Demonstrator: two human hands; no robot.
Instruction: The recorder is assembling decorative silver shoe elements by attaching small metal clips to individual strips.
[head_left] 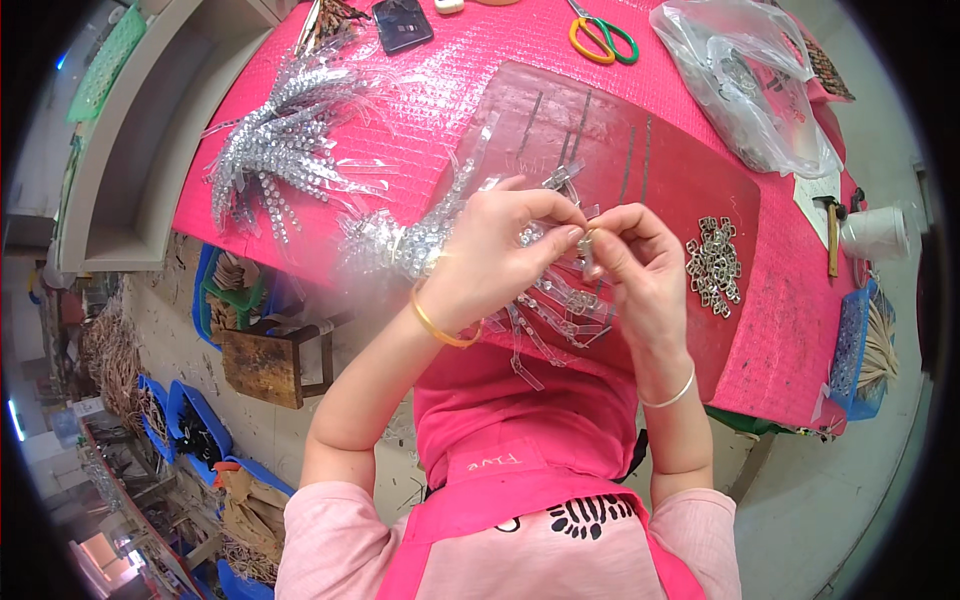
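Observation:
My left hand (498,245) and my right hand (640,262) meet over the dark red mat, thumbs and fingertips pinched together. Between them is a small metal buckle (587,246) at the end of a clear strap; the fingers partly cover it. Silver rhinestone straps (565,300) with clear plastic ends hang below my hands toward the apron. More glittering straps (400,245) lie in a bundle left of and under my left wrist. A loose heap of small metal buckles (714,265) rests on the mat to the right of my right hand.
The dark red mat (690,165) lies on a pink-covered table (455,75). Another bundle of rhinestone straps (280,140) lies at left. Scissors (604,42), a black phone (403,25) and a clear plastic bag (740,80) are farther back. A hammer (832,238) and white cup (876,234) sit at right.

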